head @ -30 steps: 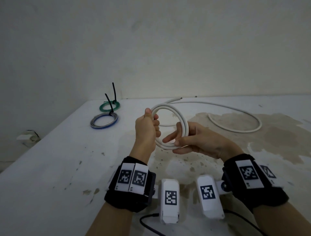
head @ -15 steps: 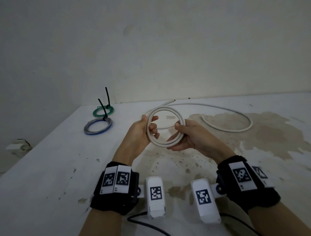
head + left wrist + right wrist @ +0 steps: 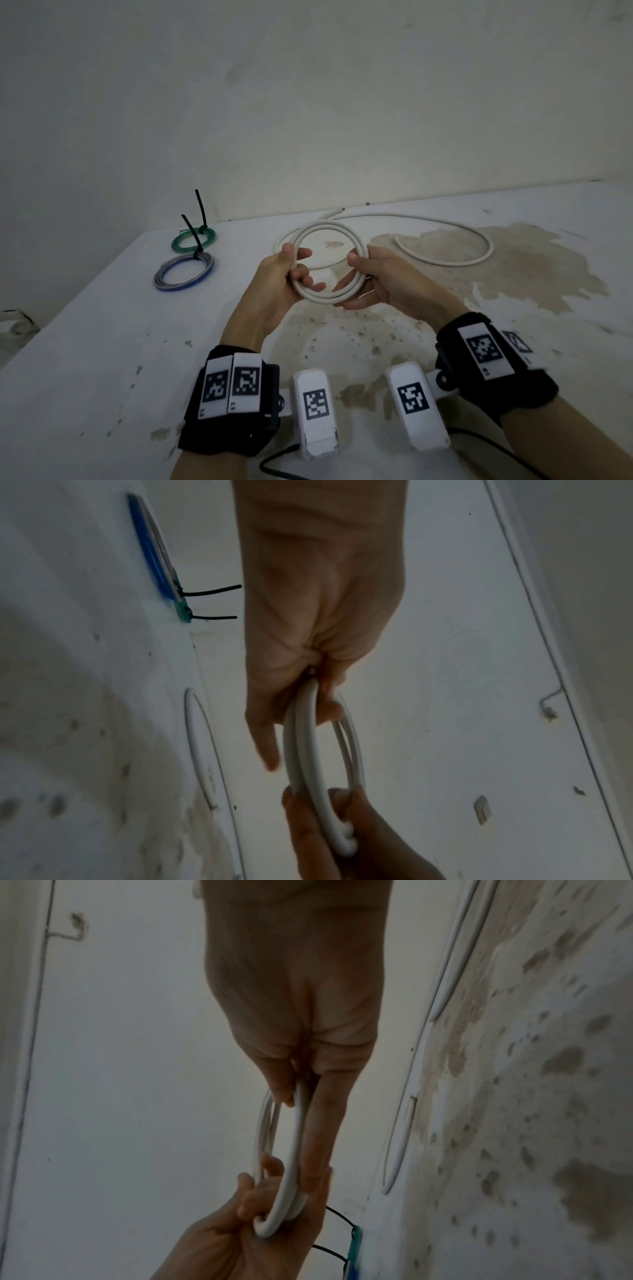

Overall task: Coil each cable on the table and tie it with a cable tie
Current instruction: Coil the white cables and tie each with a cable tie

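A thick white cable is partly wound into a coil (image 3: 327,225) of about two turns, held above the table between both hands. My left hand (image 3: 296,263) grips the coil's left side, thumb on top and fingers curled through the ring. My right hand (image 3: 356,275) pinches the right side, lower fingers under the rim. The loose tail (image 3: 479,240) trails from the coil across the table in a wide loop. In the left wrist view the coil (image 3: 304,750) runs edge-on from my left hand (image 3: 308,696). The right wrist view shows my right hand (image 3: 301,1091) on the coil (image 3: 291,1150).
Two finished coils lie at the far left of the white stained table (image 3: 102,342): a green one (image 3: 193,238) and a blue-grey one (image 3: 185,272), each bound by a black cable tie with its tail sticking up. The wall stands close behind. A thin black lead (image 3: 274,469) lies near me.
My right hand has shifted from the coil's lower rim to a pinch on its right side. The coil has turned flatter toward me, and both hands have drawn slightly apart.
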